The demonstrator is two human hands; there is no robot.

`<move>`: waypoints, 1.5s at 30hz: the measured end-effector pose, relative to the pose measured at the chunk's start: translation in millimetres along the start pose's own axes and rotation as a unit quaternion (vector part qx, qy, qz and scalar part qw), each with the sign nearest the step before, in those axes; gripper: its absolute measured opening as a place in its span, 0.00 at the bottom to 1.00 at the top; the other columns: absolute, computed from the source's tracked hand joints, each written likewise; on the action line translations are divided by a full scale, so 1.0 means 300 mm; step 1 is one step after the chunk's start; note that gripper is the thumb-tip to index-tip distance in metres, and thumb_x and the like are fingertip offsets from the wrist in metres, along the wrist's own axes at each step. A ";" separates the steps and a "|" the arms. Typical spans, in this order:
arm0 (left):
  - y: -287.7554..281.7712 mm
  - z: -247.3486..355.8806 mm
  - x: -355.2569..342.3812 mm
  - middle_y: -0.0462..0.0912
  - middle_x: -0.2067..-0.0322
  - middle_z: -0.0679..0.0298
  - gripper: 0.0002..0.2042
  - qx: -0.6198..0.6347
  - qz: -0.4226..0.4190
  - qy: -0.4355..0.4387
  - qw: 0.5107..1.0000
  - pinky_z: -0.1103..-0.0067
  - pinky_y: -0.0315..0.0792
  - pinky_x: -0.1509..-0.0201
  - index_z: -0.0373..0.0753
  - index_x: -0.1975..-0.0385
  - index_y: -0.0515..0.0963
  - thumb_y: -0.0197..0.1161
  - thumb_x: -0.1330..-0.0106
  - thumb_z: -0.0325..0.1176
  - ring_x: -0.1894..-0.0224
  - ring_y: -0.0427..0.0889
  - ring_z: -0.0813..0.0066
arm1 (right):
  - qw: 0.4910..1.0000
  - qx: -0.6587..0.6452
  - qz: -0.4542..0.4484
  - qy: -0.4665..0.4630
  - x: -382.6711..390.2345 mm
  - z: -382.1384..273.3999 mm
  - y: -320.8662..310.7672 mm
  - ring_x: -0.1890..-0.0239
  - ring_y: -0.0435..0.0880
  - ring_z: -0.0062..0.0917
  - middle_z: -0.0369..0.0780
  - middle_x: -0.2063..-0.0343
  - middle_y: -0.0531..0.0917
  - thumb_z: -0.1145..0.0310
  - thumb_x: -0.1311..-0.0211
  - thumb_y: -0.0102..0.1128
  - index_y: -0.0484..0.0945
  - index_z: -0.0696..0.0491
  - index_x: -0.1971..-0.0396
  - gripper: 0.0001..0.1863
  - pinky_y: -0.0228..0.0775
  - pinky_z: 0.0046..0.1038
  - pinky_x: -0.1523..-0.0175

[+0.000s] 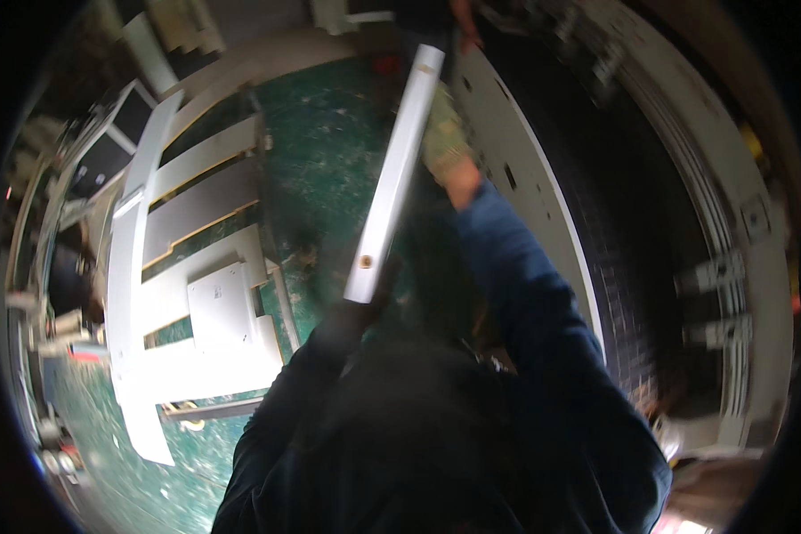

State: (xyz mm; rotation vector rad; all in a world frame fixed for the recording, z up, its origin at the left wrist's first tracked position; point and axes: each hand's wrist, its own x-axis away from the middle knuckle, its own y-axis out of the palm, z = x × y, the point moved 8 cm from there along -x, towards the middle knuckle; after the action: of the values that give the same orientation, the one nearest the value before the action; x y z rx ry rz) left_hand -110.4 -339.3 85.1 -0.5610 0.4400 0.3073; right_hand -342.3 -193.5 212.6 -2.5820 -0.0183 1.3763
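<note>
A long narrow white board (393, 169) slants up in front of me, a small brown-rimmed hole near each end. Its near end rests in my left hand (383, 283), which is dark, blurred and mostly hidden behind it. Along its right side, toward the far end, my right hand (444, 138) grips it in a yellow-green patterned glove. That hand's fingers are partly behind the board and smeared by motion. Both my sleeves are dark blue.
At the left, several white panels (200, 231) lie across a metal rack, with a smaller white panel (221, 303) on top. A large pale panel (516, 160) stands beside a black conveyor-like bed (614, 222) at the right. Another person's hand (468, 34) shows at the far end.
</note>
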 end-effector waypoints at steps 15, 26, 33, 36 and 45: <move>-0.934 -0.359 0.077 0.87 0.50 0.57 0.20 -0.035 0.122 -0.216 0.968 0.71 0.83 0.48 0.38 0.38 0.79 0.65 0.29 0.31 0.49 0.86 0.68 | 0.858 -0.029 -0.480 -0.182 0.484 -0.911 0.168 0.39 0.79 0.45 0.49 0.38 0.78 0.57 0.37 0.72 0.65 0.54 0.24 0.43 0.81 0.45 0.40; -0.873 -0.312 0.688 0.85 0.43 0.55 0.28 -0.067 0.066 -0.293 0.952 0.67 0.75 0.32 0.32 0.35 0.76 0.74 0.33 0.32 0.40 0.82 0.64 | 0.837 -0.217 -0.502 0.006 0.784 -0.576 0.266 0.40 0.81 0.41 0.47 0.39 0.79 0.58 0.29 0.67 0.68 0.54 0.28 0.33 0.79 0.41 0.37; -0.512 -0.511 1.092 0.87 0.45 0.56 0.23 0.438 0.122 -0.427 0.781 0.69 0.82 0.39 0.30 0.38 0.78 0.73 0.29 0.34 0.44 0.87 0.63 | 0.700 -0.285 -0.411 0.509 0.972 -0.222 0.488 0.43 0.84 0.36 0.46 0.39 0.81 0.59 0.21 0.60 0.72 0.54 0.32 0.25 0.77 0.37 0.35; -0.633 -0.465 1.075 0.87 0.45 0.55 0.28 0.515 0.237 -0.483 0.667 0.72 0.73 0.33 0.30 0.36 0.78 0.73 0.31 0.39 0.40 0.83 0.65 | 0.828 -0.108 -0.533 0.138 0.830 -0.427 0.703 0.42 0.83 0.36 0.46 0.41 0.83 0.59 0.19 0.56 0.72 0.54 0.31 0.24 0.76 0.36 0.34; -1.328 -0.951 1.362 0.83 0.41 0.54 0.24 0.444 0.446 -0.323 0.707 0.74 0.84 0.46 0.31 0.29 0.70 0.58 0.20 0.35 0.47 0.87 0.68 | 0.646 -0.168 -0.658 0.348 1.243 -0.431 1.127 0.41 0.83 0.36 0.45 0.45 0.84 0.54 0.18 0.54 0.76 0.52 0.34 0.23 0.79 0.38 0.40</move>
State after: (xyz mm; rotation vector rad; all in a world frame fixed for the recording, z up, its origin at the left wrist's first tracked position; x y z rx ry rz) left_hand 309.5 -757.7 -150.9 0.7827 0.0881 1.1074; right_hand -56.5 -505.8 -89.0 -2.0442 -1.7102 -0.2055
